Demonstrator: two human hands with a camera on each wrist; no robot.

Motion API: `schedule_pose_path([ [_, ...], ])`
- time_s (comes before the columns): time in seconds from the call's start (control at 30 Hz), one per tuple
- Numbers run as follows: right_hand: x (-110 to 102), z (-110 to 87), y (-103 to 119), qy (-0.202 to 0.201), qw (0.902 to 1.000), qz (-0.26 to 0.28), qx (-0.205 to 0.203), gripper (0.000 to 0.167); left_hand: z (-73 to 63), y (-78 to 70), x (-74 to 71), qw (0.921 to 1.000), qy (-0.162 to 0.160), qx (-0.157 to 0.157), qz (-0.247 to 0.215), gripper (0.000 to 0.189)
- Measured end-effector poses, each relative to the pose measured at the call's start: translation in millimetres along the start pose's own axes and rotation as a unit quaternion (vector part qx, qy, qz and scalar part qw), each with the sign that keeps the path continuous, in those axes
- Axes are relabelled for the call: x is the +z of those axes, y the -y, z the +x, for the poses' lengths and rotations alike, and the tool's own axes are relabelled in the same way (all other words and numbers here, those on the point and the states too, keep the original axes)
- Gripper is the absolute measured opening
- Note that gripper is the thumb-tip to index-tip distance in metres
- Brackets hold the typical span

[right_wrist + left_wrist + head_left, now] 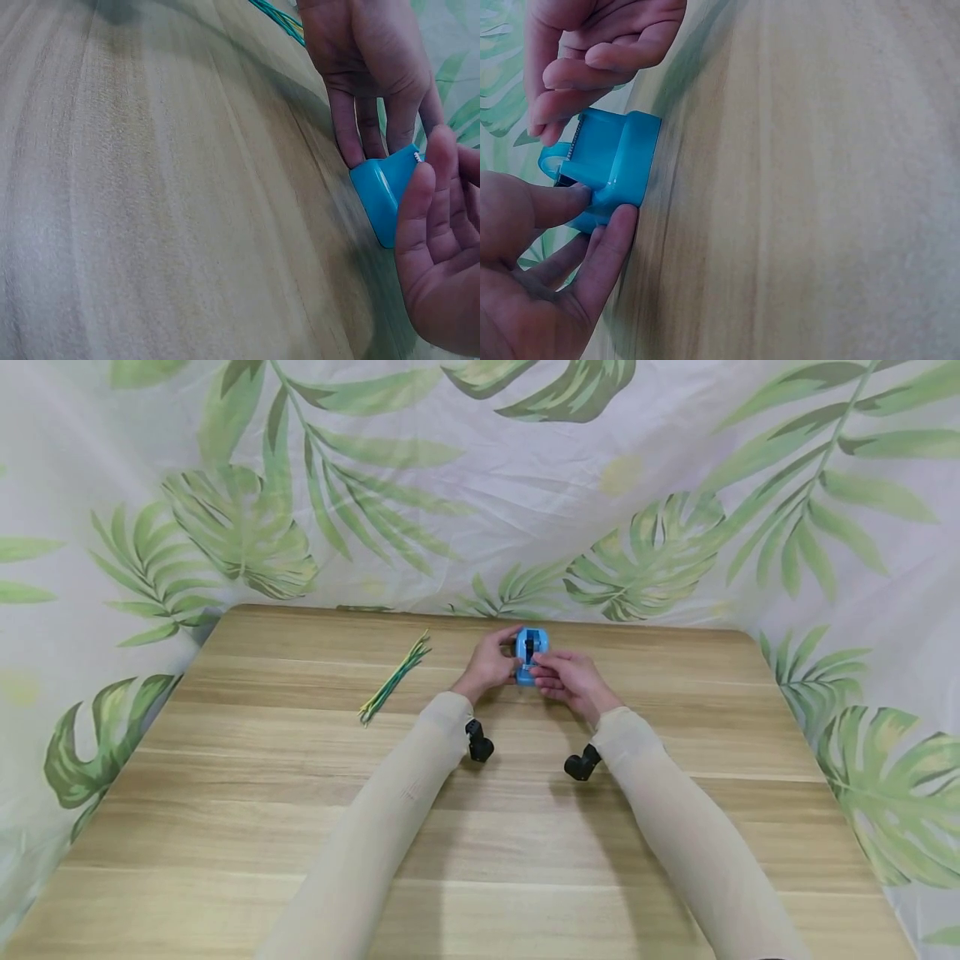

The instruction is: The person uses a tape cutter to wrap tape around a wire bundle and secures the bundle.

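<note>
A blue tape dispenser point(522, 679) stands on the wooden table near its back edge, with a toothed cutter strip point(576, 139) and a roll of tape point(553, 163) behind it. My left hand point(491, 664) grips the dispenser's left side, thumb near the roll and fingers low along the body. At the cutter, my right hand point(572, 681) pinches with thumb and forefinger, its other fingers curled loosely. The clear tape between those fingertips hardly shows. In the right wrist view, the right fingers point(418, 210) cover part of the dispenser point(382, 195).
A bundle of green and yellow twist ties point(393, 679) lies on the table point(495, 852) left of the left hand. Behind the table hangs a leaf-print cloth point(525, 502). Small black cameras point(478, 742) are strapped at both wrists over pale sleeves.
</note>
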State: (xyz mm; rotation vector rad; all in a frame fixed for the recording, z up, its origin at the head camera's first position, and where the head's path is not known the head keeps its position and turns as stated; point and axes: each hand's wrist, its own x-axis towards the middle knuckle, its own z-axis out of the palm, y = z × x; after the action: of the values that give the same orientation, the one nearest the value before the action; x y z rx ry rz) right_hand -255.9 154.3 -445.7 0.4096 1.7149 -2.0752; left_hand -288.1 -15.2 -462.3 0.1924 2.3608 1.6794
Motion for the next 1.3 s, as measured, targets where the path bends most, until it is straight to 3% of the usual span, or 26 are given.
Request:
schedule_pose_path([
  [0.43,-1.7,-7.3,0.2,0.017,0.9997,-0.001,0.019,0.034,-1.6,-3.4,0.1,1.0,0.002,0.0,-0.004,0.064],
  [0.8,-0.3,-10.6,-3.5,0.012,0.9999,0.002,0.009,0.031,-1.6,-2.0,0.8,1.0,0.0,-0.002,-0.003,0.064],
  [1.3,1.9,-12.4,-6.6,0.006,0.998,0.062,0.007,0.014,0.1,-0.1,1.0,1.0,-0.001,-0.006,0.002,0.064],
])
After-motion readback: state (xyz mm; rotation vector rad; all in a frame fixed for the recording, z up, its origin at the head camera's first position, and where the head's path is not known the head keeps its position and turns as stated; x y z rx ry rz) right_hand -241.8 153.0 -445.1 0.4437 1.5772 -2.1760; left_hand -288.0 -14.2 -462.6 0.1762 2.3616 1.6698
